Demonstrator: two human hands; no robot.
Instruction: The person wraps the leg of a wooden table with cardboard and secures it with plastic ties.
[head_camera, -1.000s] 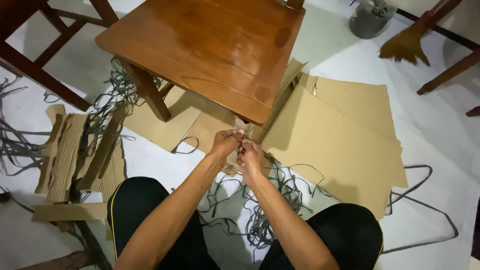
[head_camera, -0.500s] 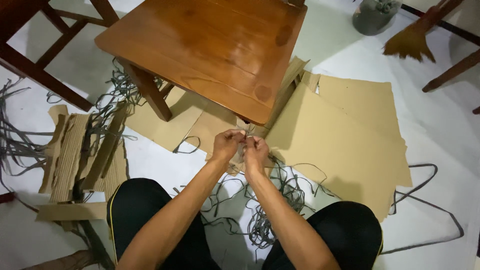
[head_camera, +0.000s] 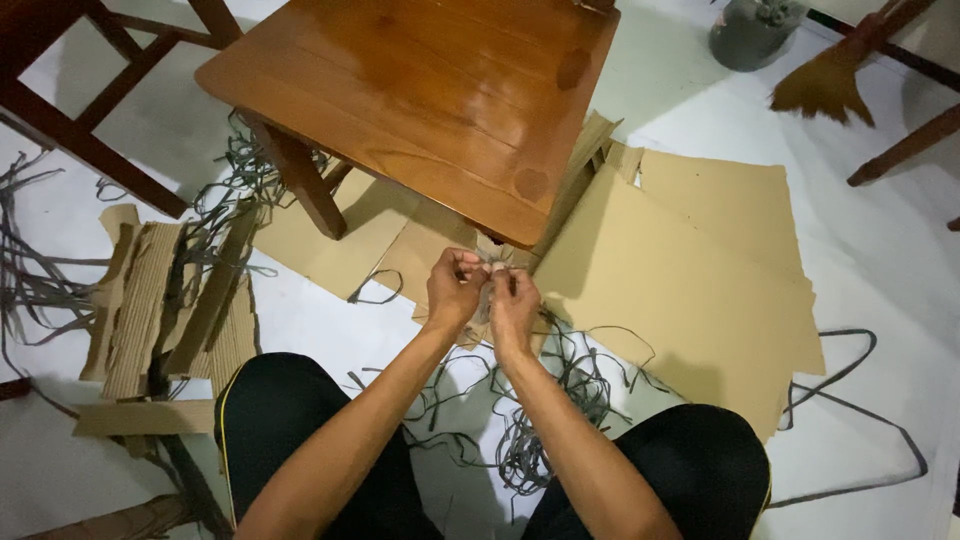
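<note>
I see my left hand (head_camera: 455, 292) and right hand (head_camera: 515, 300) meeting at the 12 o'clock side of my knees, just under the corner of the wooden desk (head_camera: 420, 95). The fingers of both are pinched together on a small pale strip (head_camera: 487, 292). It looks light and soft, easily bent, so I hold it at its ends. Grey strips (head_camera: 545, 400) lie on the floor at 6 o'clock, flat cardboard (head_camera: 690, 290) at 3 o'clock.

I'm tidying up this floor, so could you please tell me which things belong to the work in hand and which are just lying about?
In use:
- left hand and right hand, pinching a small pale piece together
- grey strips beneath the hands
- cardboard sheets on the floor in front

Lying about:
- wooden stool
- corrugated cardboard pieces, left
- broom
- grey pot
</note>
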